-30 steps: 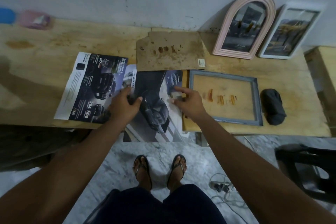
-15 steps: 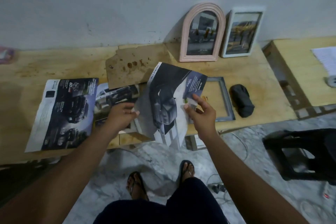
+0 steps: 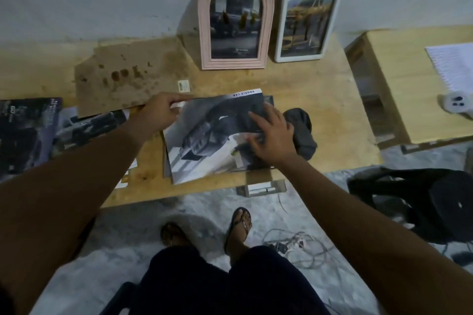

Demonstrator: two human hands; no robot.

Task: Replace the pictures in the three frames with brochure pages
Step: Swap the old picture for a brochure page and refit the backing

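Underneath, brochure page (image 3: 215, 135) hides the grey frame (image 3: 268, 99) (mostly).

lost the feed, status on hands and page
Left hand pinching brochure page top corner. Right hand flat on it. Page covers grey frame. Dark pouch alongside.

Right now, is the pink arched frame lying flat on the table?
No, the pink arched frame stands upright, leaning against the wall.
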